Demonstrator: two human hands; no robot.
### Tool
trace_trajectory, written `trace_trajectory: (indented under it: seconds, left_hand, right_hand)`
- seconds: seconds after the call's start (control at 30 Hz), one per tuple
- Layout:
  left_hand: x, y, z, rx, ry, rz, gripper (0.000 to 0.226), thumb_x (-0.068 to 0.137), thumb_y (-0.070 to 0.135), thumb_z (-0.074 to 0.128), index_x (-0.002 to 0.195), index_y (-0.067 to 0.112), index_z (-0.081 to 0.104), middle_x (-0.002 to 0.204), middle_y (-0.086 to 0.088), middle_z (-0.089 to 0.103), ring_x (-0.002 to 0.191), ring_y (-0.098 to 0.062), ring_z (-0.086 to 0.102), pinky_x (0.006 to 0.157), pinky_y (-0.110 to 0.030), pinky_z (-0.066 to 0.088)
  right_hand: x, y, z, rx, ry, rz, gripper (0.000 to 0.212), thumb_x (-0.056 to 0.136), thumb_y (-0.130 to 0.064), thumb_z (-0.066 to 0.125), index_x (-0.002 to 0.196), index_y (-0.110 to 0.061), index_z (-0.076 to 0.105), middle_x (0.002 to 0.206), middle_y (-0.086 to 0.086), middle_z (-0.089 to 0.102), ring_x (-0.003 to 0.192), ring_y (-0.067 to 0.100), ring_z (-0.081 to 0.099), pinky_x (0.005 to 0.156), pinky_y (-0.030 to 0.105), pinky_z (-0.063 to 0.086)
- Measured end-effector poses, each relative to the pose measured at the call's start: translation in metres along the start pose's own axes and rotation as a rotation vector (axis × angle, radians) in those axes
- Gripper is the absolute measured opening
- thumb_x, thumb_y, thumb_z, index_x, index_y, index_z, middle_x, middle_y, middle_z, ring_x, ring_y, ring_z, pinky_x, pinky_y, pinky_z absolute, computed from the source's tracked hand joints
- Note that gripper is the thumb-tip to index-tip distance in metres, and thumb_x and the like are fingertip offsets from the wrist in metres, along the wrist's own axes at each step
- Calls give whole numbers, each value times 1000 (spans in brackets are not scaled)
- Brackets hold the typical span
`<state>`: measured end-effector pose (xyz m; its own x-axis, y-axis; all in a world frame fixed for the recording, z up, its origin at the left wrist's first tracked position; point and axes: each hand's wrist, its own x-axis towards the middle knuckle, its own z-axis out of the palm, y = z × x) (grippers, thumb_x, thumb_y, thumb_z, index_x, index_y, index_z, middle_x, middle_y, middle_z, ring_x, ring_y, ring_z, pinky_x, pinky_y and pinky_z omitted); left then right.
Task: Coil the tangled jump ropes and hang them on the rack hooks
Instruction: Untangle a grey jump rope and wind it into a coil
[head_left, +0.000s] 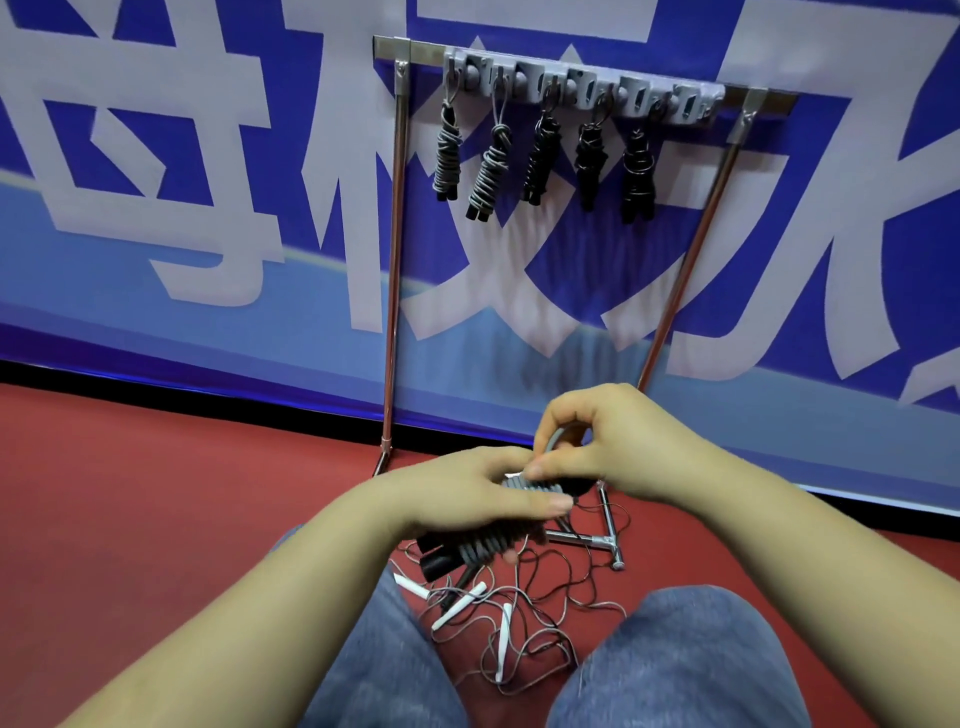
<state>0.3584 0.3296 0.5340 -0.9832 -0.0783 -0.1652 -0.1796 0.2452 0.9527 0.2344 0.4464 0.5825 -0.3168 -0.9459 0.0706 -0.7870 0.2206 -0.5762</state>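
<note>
Left hand grips the coiled rope; right hand pinches its loose end — I judge it light, springy, best clamped mid-bundle.

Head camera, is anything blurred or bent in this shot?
Head view: wide-angle bend tilts the rack and banner; hanging ropes look slightly soft; both hands, left hand and right hand, on the gray coil are fairly sharp; lighting even, little glare.
</note>
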Motion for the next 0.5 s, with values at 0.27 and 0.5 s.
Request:
trace_trajectory:
  seconds: [0.27, 0.5]
  left_hand:
    - [12, -6, 9, 430, 165, 64, 38, 88, 46, 62, 123, 31, 59, 114, 16, 64, 106, 0, 56, 91, -11, 41]
    - [7, -14, 2, 208, 225, 70, 17, 93, 37, 57, 79, 28, 57, 62, 19, 55, 56, 4, 50, 65, -23, 42]
  right_hand:
    - [-1, 11, 20, 62, 142, 93, 18, 67, -34, 81, 64, -27, 65, 62, -4, 63, 57, 5, 50, 60, 26, 45]
    - [-10, 23, -1, 452, 132, 131, 15, 87, -21, 63, 102, -23, 66, 91, -4, 72, 76, -1, 66, 73, 10, 50]
